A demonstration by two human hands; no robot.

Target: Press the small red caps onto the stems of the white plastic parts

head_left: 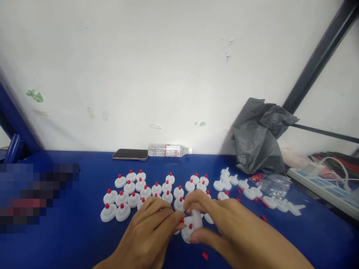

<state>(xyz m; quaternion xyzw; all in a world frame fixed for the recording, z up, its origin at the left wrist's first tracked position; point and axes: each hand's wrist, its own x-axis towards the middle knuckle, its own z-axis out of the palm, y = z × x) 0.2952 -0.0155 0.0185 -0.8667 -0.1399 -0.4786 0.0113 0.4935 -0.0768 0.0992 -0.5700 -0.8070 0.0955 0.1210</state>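
My left hand (pixel 153 228) and my right hand (pixel 221 224) meet low in the middle over the blue table (pixel 70 243). My right hand grips a white plastic cap (pixel 190 226) with a red tip on it. My left hand's fingers are pinched together against that cap at a small red plug (pixel 182 220). Just beyond my hands stand several white caps with red plugs (pixel 131 190) in rows. To the right lie several white caps without plugs (pixel 249 192) and loose red plugs (pixel 264 218).
A phone (pixel 130 154) and a lying water bottle (pixel 168 150) rest by the white wall. A grey plastic bag (pixel 258 138) sits at the right, beside a clear bag (pixel 273 184) and a power strip (pixel 322 186). One red plug (pixel 205 256) lies near my right wrist.
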